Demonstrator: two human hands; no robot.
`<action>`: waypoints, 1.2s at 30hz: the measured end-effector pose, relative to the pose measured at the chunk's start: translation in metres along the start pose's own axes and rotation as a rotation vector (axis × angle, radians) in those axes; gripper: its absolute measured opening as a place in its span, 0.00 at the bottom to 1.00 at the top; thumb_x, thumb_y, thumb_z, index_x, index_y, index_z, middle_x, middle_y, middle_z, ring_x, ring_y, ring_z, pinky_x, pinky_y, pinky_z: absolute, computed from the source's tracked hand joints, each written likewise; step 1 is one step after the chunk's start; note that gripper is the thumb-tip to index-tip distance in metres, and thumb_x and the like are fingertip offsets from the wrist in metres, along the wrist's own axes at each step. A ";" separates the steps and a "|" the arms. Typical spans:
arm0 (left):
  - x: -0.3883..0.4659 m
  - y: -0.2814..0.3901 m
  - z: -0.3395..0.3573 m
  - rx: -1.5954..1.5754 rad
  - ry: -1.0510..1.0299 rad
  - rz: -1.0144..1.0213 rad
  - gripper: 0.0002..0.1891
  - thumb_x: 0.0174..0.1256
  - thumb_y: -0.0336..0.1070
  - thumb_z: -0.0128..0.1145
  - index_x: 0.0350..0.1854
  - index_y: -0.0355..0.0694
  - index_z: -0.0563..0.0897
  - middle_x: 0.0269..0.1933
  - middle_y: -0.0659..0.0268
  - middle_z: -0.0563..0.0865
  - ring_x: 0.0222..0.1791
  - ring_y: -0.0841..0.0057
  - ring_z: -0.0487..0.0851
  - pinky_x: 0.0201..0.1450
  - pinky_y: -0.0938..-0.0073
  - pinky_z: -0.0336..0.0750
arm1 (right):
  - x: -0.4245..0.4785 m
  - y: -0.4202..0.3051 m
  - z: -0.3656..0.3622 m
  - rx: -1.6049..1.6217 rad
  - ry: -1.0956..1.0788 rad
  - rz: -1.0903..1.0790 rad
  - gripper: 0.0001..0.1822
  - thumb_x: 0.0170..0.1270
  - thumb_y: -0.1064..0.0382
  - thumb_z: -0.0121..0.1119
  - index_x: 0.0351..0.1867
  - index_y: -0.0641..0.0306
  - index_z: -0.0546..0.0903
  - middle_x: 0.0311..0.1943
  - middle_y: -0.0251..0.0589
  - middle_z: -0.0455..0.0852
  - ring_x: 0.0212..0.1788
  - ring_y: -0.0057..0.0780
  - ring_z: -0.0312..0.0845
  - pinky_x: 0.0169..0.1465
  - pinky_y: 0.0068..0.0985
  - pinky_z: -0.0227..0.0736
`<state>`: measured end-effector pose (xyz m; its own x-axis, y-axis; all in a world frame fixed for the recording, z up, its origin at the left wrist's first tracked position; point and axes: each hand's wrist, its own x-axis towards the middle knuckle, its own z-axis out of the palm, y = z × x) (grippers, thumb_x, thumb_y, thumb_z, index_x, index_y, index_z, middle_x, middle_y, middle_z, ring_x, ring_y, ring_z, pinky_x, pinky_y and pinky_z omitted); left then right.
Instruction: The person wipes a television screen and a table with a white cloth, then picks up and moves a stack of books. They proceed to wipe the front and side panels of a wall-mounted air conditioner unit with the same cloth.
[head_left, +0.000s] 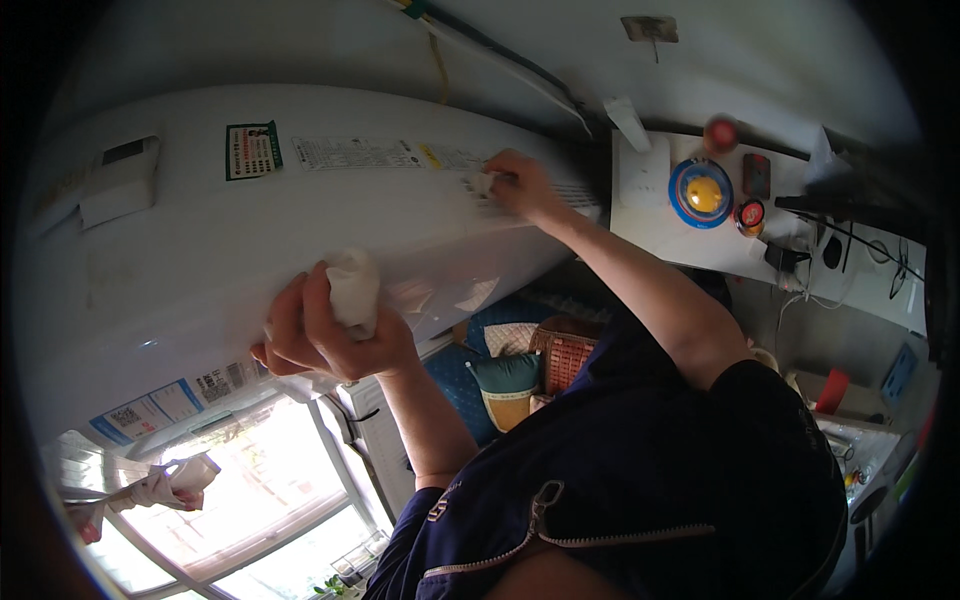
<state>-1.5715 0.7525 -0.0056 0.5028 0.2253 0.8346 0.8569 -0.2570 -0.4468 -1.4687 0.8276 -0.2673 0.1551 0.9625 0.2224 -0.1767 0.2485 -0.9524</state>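
Before me is the large white casing of an appliance (225, 247), with printed labels on its upper face and along its lower edge. My left hand (337, 322) is closed around a crumpled white cloth or tissue (354, 289) near the casing's front edge. Farther along, my right hand (525, 184) touches the casing beside a row of dark slots (574, 196). A small pale wad (481, 182), perhaps cloth or tissue, is pinched in its fingers, which are slightly blurred. A long printed label (356, 154) lies left of that hand.
On a white desk (637, 202) to the right stand a blue round container (701, 193) with a yellow top, and a jar (750, 216). Cushions (510, 382) rest on a blue seat below. A bright window (247, 480) is at lower left. Cables (510, 56) run along the wall.
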 end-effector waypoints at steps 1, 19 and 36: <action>-0.001 0.000 0.000 0.001 0.002 -0.008 0.20 0.41 0.34 0.67 0.42 0.55 0.85 0.44 0.74 0.82 0.50 0.71 0.74 0.65 0.48 0.56 | -0.003 0.014 -0.003 -0.004 -0.042 0.067 0.12 0.53 0.71 0.62 0.41 0.67 0.84 0.39 0.48 0.84 0.41 0.41 0.83 0.44 0.34 0.76; -0.004 0.000 -0.001 0.041 -0.007 -0.024 0.20 0.41 0.33 0.65 0.42 0.55 0.85 0.42 0.74 0.82 0.52 0.71 0.75 0.67 0.47 0.54 | -0.007 0.033 -0.012 -0.051 -0.045 0.175 0.12 0.52 0.71 0.62 0.39 0.64 0.87 0.38 0.49 0.85 0.40 0.45 0.83 0.47 0.35 0.77; -0.007 -0.002 -0.003 0.053 -0.018 -0.031 0.16 0.47 0.40 0.68 0.42 0.55 0.86 0.41 0.75 0.82 0.52 0.72 0.74 0.68 0.50 0.54 | -0.019 0.028 0.001 -0.071 0.031 0.102 0.09 0.57 0.69 0.58 0.38 0.66 0.85 0.41 0.48 0.83 0.45 0.45 0.82 0.50 0.35 0.75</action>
<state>-1.5770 0.7485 -0.0101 0.4776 0.2496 0.8424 0.8766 -0.2000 -0.4377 -1.4773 0.8159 -0.2978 0.1699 0.9784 0.1176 -0.1242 0.1397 -0.9824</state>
